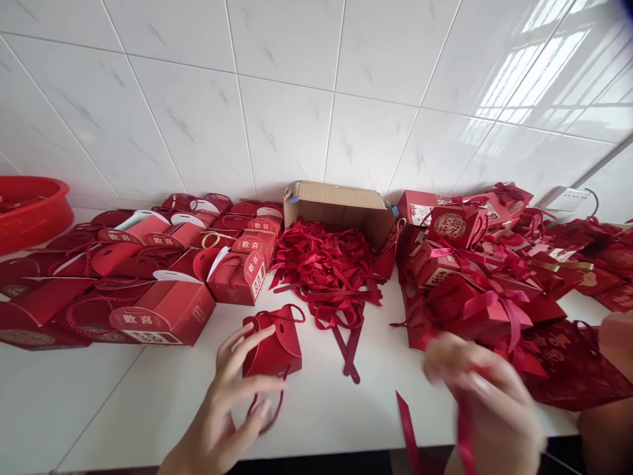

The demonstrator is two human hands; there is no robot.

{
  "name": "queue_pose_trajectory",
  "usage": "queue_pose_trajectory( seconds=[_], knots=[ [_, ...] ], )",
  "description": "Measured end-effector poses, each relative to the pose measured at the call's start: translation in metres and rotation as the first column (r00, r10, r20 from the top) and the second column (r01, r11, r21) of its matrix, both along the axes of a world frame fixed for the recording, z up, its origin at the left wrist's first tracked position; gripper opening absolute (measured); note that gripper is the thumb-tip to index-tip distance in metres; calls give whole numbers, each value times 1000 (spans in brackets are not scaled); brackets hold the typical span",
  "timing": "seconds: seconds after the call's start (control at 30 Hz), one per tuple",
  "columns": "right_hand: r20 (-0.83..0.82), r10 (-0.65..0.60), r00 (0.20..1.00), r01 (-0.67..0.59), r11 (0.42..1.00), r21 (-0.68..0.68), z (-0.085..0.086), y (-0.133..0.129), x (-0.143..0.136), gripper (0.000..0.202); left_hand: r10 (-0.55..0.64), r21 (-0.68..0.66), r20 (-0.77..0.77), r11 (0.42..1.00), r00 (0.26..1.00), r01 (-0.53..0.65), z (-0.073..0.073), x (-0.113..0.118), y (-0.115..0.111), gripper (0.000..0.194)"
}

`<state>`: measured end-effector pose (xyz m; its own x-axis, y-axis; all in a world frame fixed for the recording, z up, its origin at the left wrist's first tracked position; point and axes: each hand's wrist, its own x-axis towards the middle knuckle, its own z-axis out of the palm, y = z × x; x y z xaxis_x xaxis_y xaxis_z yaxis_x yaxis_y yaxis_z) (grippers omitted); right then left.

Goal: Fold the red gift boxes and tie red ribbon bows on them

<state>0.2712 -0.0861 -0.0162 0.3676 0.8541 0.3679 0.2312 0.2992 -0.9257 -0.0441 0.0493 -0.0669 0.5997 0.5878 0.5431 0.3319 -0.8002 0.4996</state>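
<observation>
A small red gift box (273, 346) with twisted cord handles stands near the counter's front edge. My left hand (232, 402) is beside it, fingers spread and curved around its near left side; whether the fingertips touch it I cannot tell. Off to the right, my right hand (487, 402) is blurred, its fingers closed on a red ribbon (463, 432) that hangs below it. Another ribbon end (406, 419) dangles to its left; I cannot tell if it is the same piece. A heap of red ribbons (331, 264) spills from a cardboard box (341, 196) behind.
Rows of red gift boxes (163, 307) fill the left of the white counter (316, 422). Boxes with tied bows (497, 303) crowd the right. A red basin (37, 218) stands far left, against a tiled wall (287, 125). Part of a person (616, 343) shows at the right edge.
</observation>
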Motion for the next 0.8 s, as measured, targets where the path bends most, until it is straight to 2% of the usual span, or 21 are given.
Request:
queue_pose_trajectory(
  seconds=[0.07,0.13,0.2,0.27,0.33,0.43,0.5,0.57,0.6,0.67,0.73,0.8],
  knots=[
    [117,31,993,-21,996,-86,-15,45,6,18,88,35,41,995,995,-89,-1,2,8,21],
    [305,21,952,26,988,-150,-34,89,8,23,158,61,68,985,985,-162,-3,6,19,19],
    [353,-6,935,61,988,-144,-55,125,9,30,198,50,72,978,978,-202,-4,10,27,16],
    [379,-34,925,87,989,-123,-72,148,9,31,209,25,40,977,977,-210,-4,13,32,15],
    [397,-70,915,118,988,-96,-82,159,10,28,211,19,-12,977,977,-211,-3,16,33,16],
    [398,-162,903,185,982,-21,-77,154,10,22,240,64,-5,969,971,-239,3,20,31,21],
    [388,-217,896,216,975,48,-61,139,6,19,270,118,88,953,959,-279,8,24,28,22],
    [352,-209,912,181,977,112,-40,116,-5,15,270,176,171,938,948,-299,14,30,24,20],
    [310,-163,937,124,982,144,-29,103,-13,13,251,200,185,937,950,-287,17,33,22,21],
    [232,16,973,-52,987,151,-11,75,-30,14,175,209,155,956,972,-205,23,43,16,32],
    [218,210,953,-244,959,143,-1,52,-46,14,62,165,91,983,994,-76,31,55,8,51],
    [222,342,913,-376,917,134,3,34,-56,12,-90,78,29,993,996,87,39,67,-1,57]
  ],
)
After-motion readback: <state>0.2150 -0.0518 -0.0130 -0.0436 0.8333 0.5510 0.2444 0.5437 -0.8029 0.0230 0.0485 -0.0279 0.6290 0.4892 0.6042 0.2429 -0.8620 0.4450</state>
